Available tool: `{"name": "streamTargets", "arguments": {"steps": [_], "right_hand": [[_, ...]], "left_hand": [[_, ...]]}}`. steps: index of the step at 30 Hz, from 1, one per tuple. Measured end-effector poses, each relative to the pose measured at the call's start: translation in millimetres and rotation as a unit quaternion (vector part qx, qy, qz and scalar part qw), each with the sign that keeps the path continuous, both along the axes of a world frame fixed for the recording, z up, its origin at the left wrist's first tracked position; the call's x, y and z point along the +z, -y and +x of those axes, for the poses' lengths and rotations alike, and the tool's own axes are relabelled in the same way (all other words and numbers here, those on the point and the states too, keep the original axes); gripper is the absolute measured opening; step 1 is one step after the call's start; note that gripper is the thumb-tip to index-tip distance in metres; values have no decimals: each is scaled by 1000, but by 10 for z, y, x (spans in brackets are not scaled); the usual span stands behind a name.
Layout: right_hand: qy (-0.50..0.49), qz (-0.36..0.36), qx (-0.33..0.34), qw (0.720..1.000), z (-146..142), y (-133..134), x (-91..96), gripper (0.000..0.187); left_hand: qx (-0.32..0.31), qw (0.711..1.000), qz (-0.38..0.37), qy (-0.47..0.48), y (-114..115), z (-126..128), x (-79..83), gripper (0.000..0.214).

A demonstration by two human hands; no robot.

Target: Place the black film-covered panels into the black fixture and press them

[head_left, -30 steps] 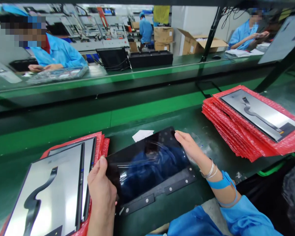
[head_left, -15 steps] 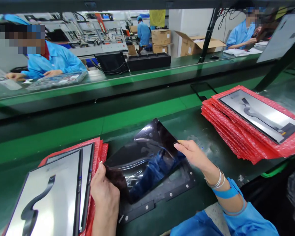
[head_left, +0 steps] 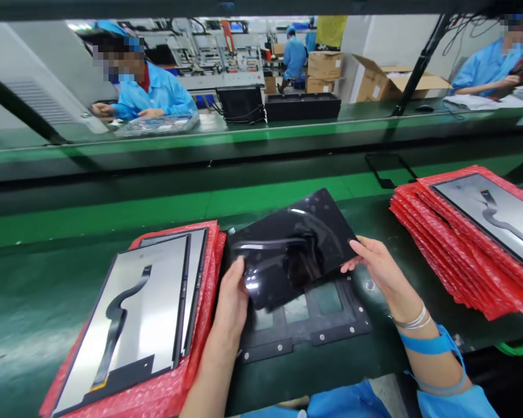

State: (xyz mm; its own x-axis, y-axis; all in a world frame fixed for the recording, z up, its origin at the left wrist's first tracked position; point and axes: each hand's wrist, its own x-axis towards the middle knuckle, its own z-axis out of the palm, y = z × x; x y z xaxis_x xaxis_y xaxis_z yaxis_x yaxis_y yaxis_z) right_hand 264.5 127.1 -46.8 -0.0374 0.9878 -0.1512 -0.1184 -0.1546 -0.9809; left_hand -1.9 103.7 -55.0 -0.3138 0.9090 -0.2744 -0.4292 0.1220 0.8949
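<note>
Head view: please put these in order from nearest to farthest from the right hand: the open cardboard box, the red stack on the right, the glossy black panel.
From the right hand:
1. Glossy black panel: held by it, at its left.
2. Red stack: at its right.
3. Open cardboard box: in the background.

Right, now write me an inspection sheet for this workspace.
Surface: green bench, glossy.
Job's things: dark panel, tilted over a studded black frame; contact unclear. Red-wrapped stacks either side, left stack and right stack, topped by silver panels.
Clutter: thin black bracket beyond the bench.
Hands: left hand and right hand grip opposite ends of the dark panel.
Cables: ribbon cable on the left stack; loose wires, upper right.
Surroundings: blue-clad co-workers, cardboard boxes.
</note>
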Motion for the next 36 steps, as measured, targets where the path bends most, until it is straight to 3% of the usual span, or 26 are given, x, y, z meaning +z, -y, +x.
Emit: {"name": "streamTargets", "arguments": {"steps": [3,5,10,13,16,20,25,28,31,33,36], "right_hand": [[-12,8,-53,999,65,-35,-27,50],[-17,6,-63,998,92,-53,-66,49],[-25,2,-37,999,100,-111,-126,48],[-18,9,-19,1000,18,-234,11,48],[-18,21,20,999,-230,-485,278,44],[-16,18,29,999,-774,-1007,526,24],[40,-14,-10,999,-1178,-1621,388,21],[126,-38,-51,990,-1076,-1835,184,20],[242,-57,-97,964,-792,-1972,9,25],[329,-59,-136,932,-559,-2042,-66,26],[458,-48,-204,864,-219,-2116,-130,30]], "left_hand": [[-104,995,-8,5,88,100,52,45],[-137,990,0,8,130,141,78,41],[-139,990,20,19,185,149,78,32],[-113,992,33,33,187,93,72,35],[-66,994,62,69,173,-14,107,37],[-16,984,111,135,158,-144,145,48],[-58,992,50,101,173,-115,57,52],[-76,992,34,93,192,-56,33,41],[-92,991,24,95,210,-28,52,36],[-106,990,18,93,216,-26,71,36],[-106,990,6,90,220,-20,112,37]]}}
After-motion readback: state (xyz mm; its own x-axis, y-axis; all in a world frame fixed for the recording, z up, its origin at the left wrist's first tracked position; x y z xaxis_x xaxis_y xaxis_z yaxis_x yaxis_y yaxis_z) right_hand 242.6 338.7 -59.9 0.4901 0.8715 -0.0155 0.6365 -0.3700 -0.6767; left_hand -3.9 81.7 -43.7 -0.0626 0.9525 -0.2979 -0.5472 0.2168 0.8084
